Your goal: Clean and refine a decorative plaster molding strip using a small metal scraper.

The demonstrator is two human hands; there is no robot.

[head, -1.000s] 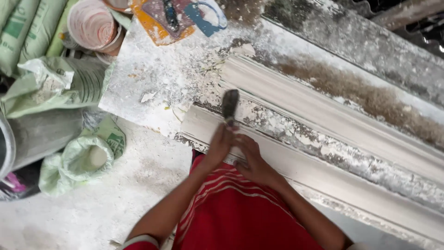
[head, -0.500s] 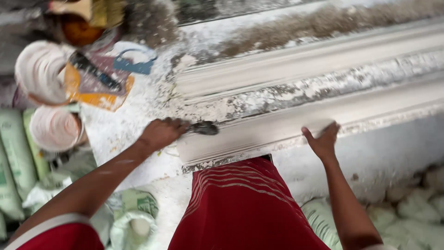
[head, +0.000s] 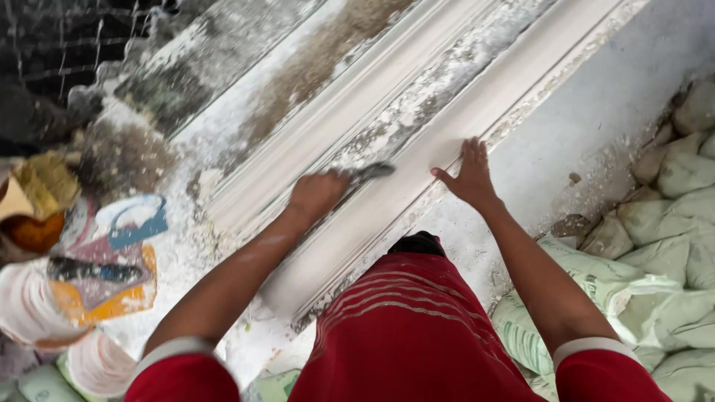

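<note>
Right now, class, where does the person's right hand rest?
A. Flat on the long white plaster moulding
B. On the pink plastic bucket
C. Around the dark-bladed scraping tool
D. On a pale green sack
A: the right hand lies open, fingers spread, on the long white plaster moulding, while the left hand grips the dark-bladed scraping tool.

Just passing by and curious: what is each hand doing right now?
Left hand: closed around a small dark tool.
Right hand: open, flat on the white moulding, holding nothing.

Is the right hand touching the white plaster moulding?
Touching: the head view shows the right hand lying flat, fingers spread, on the white moulding.
</note>
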